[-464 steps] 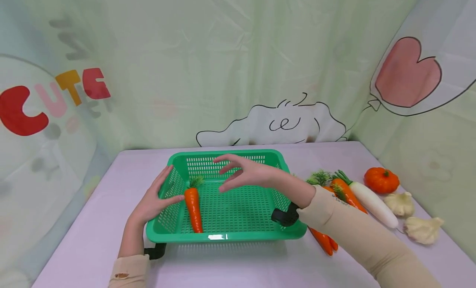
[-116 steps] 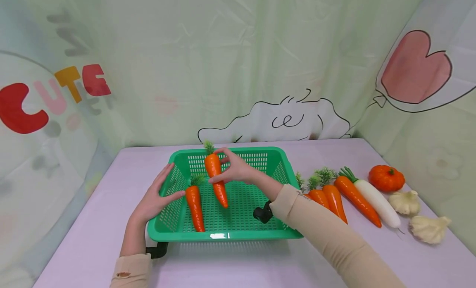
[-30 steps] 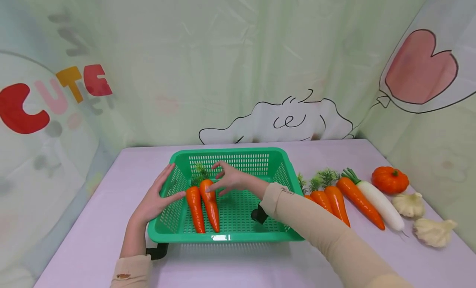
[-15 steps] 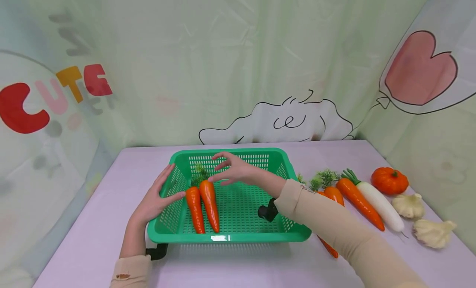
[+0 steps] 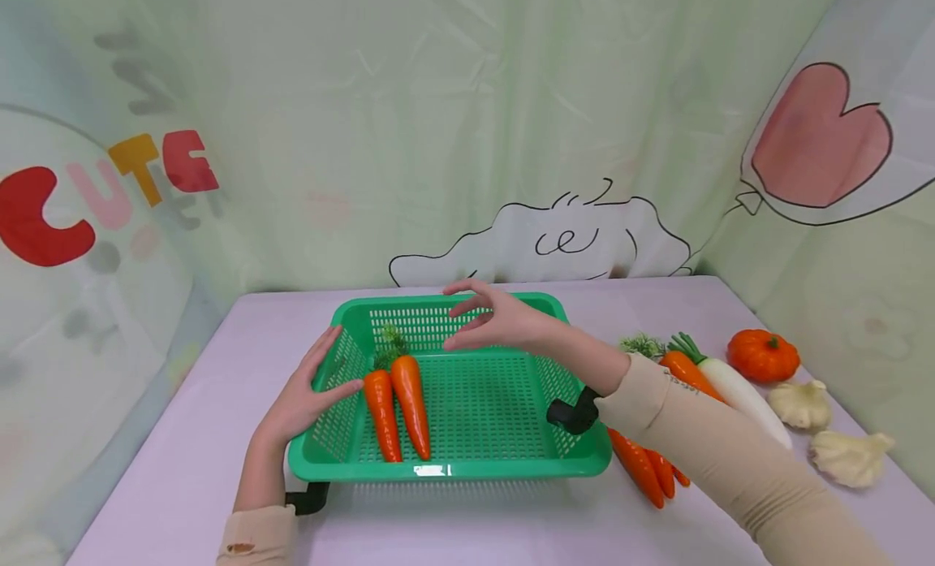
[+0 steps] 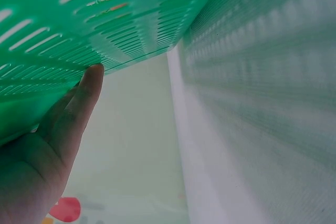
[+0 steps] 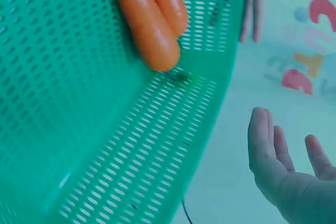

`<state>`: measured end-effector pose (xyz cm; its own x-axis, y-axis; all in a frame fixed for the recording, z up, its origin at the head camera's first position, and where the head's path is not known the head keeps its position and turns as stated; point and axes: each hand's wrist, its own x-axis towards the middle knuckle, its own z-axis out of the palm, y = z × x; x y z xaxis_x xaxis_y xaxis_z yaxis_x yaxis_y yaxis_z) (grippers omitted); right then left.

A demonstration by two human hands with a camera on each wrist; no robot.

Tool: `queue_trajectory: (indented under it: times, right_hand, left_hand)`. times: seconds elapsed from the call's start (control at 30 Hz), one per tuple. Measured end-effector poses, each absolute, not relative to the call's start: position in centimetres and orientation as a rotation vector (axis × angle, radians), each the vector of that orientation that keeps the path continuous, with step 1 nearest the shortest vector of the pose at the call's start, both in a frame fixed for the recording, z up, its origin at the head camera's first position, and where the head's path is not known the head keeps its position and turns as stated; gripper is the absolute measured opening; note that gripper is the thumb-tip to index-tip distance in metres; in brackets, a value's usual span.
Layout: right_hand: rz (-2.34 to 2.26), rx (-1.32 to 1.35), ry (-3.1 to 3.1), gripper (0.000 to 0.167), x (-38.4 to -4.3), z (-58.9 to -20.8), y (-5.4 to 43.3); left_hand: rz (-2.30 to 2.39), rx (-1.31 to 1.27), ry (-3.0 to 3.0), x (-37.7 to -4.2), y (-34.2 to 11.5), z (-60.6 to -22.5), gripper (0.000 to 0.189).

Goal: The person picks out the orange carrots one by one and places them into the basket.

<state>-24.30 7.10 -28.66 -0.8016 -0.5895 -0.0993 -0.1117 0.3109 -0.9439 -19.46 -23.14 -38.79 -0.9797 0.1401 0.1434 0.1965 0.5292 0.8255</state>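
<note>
Two orange carrots with leafy green tops lie side by side in the left part of a green slotted basket [image 5: 497, 468]: the left carrot [image 5: 382, 416] and the right carrot [image 5: 411, 403]. My left hand [image 5: 295, 399] holds the basket's left side, thumb over the rim and fingers along the outer wall; the left wrist view shows a fingertip [image 6: 95, 72] against the slots. Above the basket's back rim hovers my right hand [image 5: 497, 318], its fingers spread and loosely bent with nothing between them. The right wrist view shows this hand [image 7: 283, 177] beside the basket wall.
Right of the basket, several more carrots [image 5: 639, 468] lie partly hidden under my right sleeve. Beyond them are a white radish [image 5: 741, 395], a small orange pumpkin [image 5: 763, 356] and two garlic bulbs [image 5: 799, 405]. A printed curtain [image 5: 365, 144] hangs behind the table.
Earlier, my right hand held the second carrot over the basket; it now lies beside the first. That hand has let go, risen and shifted right. My left hand has stayed put.
</note>
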Motion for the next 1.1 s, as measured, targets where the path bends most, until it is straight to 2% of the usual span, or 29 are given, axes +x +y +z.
queue_trajectory:
  times: [0.4, 0.9, 1.1]
  right_hand:
    - [-1.424, -0.740, 2.312, 0.073, -22.3, -26.4, 11.7]
    - [-1.444, -0.775, 2.471, 0.066, -19.2, -25.7, 18.4]
    - [-1.488, -0.812, 2.502, 0.062, -19.0, -25.7, 20.8]
  left_hand:
    - [-1.472, -0.305, -2.693, -19.6, -23.2, -38.9, 0.082]
    - [-1.465, -0.306, -2.689, -19.4, -23.2, -38.9, 0.082]
    - [-1.481, -0.302, -2.685, -19.4, -23.1, -38.6, 0.082]
